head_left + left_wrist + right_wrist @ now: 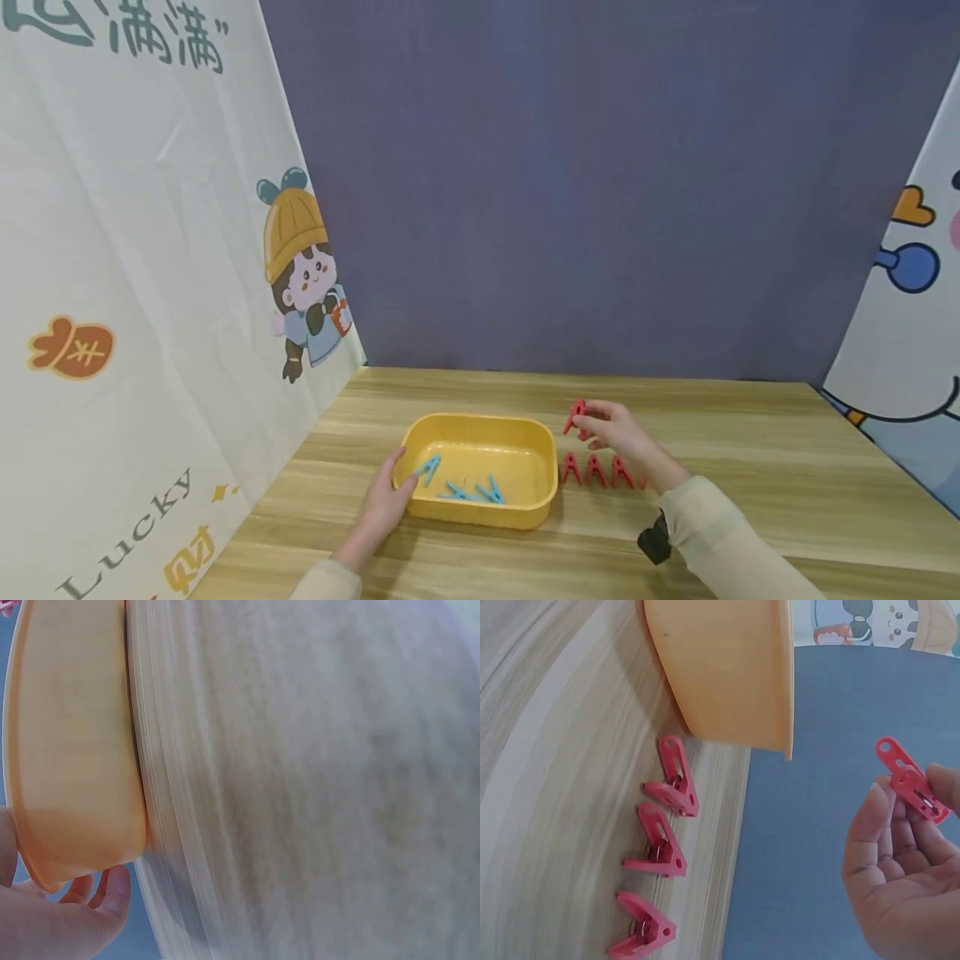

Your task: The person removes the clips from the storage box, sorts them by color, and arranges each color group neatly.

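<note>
My left hand holds the left end of a yellow plastic tub, thumb at the rim and fingers curled against the outer wall in the left wrist view. Inside the tub lie blue clothespins, grouped toward its near left side. Just beyond the tub's right side, my right hand pinches a red clothespin between thumb and fingers, raised above the table. Below that hand, several more red clothespins form a row on the wood, the nearest one close to the tub; my forearm partly covers the row's right end.
The wood-grain table ends at a dark blue-grey panel at the back. A printed white sheet borders the left, another the right. A black object shows beneath my right wrist.
</note>
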Demonstrator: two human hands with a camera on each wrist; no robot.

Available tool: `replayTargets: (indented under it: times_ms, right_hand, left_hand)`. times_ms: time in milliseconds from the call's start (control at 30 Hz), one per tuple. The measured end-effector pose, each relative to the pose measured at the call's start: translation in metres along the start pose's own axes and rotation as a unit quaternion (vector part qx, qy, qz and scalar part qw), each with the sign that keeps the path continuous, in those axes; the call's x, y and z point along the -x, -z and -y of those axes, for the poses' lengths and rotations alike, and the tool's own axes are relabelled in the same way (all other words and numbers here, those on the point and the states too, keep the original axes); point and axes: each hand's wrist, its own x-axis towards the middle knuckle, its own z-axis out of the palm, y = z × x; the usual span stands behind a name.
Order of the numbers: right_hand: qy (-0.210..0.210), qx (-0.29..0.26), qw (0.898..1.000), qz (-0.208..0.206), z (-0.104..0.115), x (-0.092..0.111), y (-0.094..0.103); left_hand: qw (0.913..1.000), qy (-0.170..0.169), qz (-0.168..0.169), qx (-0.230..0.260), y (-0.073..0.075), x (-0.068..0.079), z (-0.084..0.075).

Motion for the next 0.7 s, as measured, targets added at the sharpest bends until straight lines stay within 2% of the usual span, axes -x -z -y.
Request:
replayTargets:
  times_ms: [200, 433, 700]
  right_hand:
    - [0.006, 0.013, 1.000, -0.006, -0.001, 0.004, 0.005]
    - [-0.012, 0.017, 1.000, -0.015, -0.003, 0.006, 0.015]
    - [-0.020, 0.012, 0.999, -0.027, -0.006, 0.010, 0.026]
  left_hand:
    - [0.9997, -0.018, -0.013, -0.007, -0.001, 0.001, 0.002]
    - [0.9999, 0.009, 0.004, -0.003, 0.001, -0.001, 0.000]
    - [0.9999, 0.008, 0.003, -0.008, 0.001, -0.002, 0.001]
